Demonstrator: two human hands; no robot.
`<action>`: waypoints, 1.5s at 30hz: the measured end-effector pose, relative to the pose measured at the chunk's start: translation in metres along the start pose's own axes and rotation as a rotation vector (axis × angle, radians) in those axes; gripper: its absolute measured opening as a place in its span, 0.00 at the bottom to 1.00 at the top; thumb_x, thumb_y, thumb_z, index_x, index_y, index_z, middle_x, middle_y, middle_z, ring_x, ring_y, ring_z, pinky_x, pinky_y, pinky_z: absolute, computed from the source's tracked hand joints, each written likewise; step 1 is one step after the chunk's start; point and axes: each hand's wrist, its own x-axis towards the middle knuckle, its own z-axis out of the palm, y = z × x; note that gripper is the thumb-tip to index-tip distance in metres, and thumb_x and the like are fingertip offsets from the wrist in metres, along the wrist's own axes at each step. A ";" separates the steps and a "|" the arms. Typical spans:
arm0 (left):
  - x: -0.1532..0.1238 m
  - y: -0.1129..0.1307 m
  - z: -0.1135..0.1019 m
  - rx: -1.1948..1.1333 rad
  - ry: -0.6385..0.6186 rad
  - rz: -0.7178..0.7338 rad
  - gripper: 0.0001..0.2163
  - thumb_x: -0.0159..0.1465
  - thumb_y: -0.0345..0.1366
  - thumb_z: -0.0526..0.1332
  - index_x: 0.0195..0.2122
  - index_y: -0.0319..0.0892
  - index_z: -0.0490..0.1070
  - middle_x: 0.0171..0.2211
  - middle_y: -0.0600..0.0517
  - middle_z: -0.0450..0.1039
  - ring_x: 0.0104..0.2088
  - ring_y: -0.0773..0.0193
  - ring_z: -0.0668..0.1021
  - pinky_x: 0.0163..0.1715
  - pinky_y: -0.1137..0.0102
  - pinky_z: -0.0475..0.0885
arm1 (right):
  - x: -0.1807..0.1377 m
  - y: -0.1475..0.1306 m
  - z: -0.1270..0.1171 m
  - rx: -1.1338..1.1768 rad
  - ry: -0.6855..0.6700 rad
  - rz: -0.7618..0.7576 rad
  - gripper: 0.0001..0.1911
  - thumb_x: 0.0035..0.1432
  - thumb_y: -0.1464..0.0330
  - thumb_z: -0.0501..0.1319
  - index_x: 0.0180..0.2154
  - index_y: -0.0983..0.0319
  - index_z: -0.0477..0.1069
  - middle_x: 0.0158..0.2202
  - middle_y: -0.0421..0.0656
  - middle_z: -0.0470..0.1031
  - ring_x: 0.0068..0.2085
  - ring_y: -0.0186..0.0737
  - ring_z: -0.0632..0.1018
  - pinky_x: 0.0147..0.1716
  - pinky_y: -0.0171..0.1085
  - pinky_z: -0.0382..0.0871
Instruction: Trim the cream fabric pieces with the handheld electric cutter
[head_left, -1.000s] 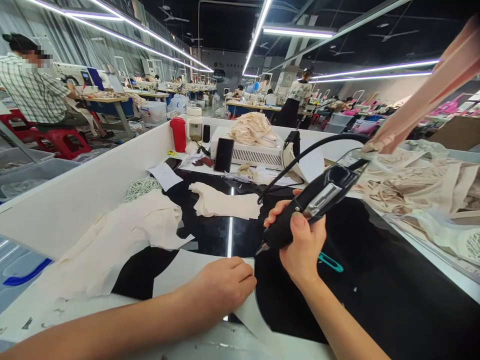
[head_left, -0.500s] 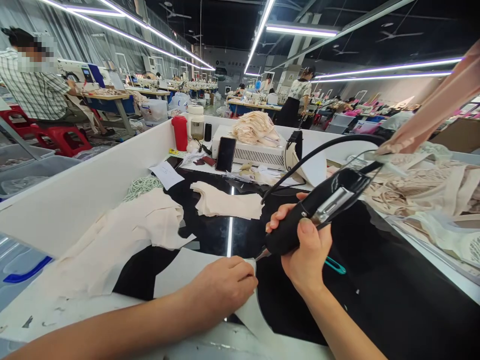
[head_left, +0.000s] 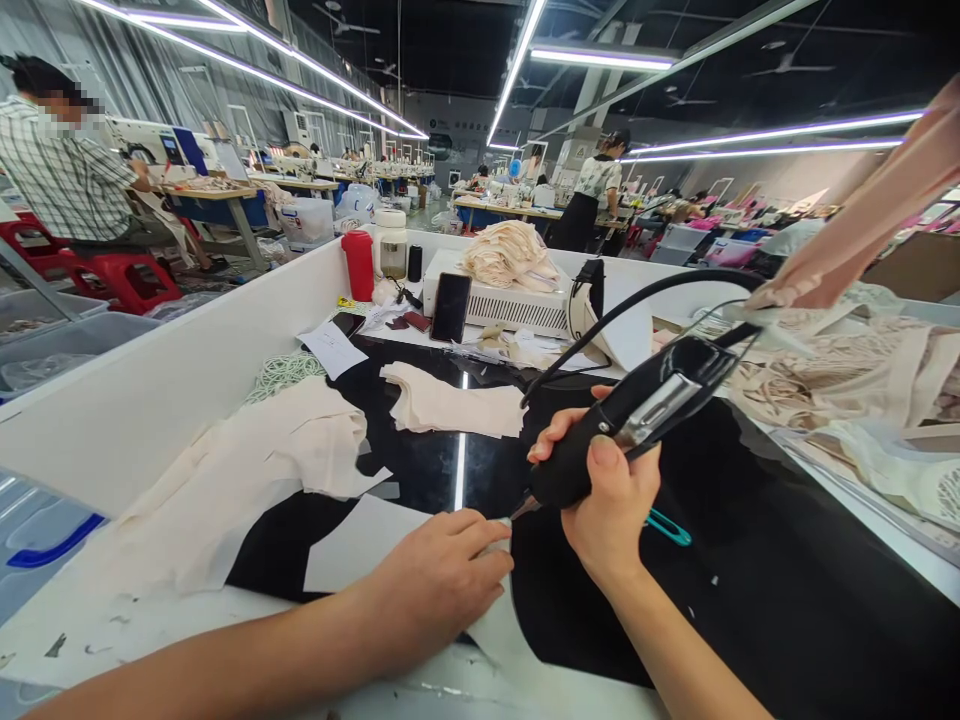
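Observation:
My right hand [head_left: 619, 515] is closed around a thick black corded hand tool [head_left: 592, 450], its narrow metal tip [head_left: 527, 504] angled down to the left. That tip sits at the edge of a pale sheet of fabric [head_left: 367, 540] on the black work surface [head_left: 750, 580]. With fingers bent together, my left hand [head_left: 454, 570] pinches the sheet's edge just beside the tip. A turquoise-handled tool [head_left: 667, 527] lies behind my right wrist. Further back is a stack of cream cut fabric [head_left: 457, 402]; more cream fabric [head_left: 262, 450] spreads out at the left.
A low white wall [head_left: 187, 370] borders the table. At the back stand a phone [head_left: 451, 308], a vented white box [head_left: 525, 312], a red cup [head_left: 358, 265] and a jar [head_left: 391, 248]. Peach cloth [head_left: 870, 220] hangs by the tool's cable; lace piles [head_left: 862, 390] lie right. A co-worker [head_left: 67, 170] sits left.
My left fingers have shifted slightly on the fabric's edge, the forefinger reaching closer to the tool tip. The tool and my right hand have moved a little to the left.

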 end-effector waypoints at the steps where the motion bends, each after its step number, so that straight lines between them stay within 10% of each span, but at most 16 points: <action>1: 0.000 0.001 0.000 0.011 0.007 0.004 0.05 0.76 0.28 0.60 0.48 0.39 0.76 0.55 0.44 0.80 0.49 0.59 0.81 0.52 0.65 0.78 | 0.000 0.000 0.000 -0.004 0.001 -0.002 0.25 0.61 0.53 0.73 0.54 0.53 0.69 0.32 0.34 0.78 0.25 0.36 0.78 0.28 0.39 0.77; 45: -0.002 0.001 0.014 0.338 0.015 0.182 0.08 0.76 0.25 0.60 0.42 0.35 0.79 0.48 0.44 0.83 0.51 0.59 0.82 0.54 0.66 0.76 | -0.003 -0.005 0.004 -0.039 0.041 0.014 0.18 0.61 0.57 0.71 0.46 0.54 0.69 0.30 0.34 0.76 0.25 0.35 0.76 0.27 0.38 0.76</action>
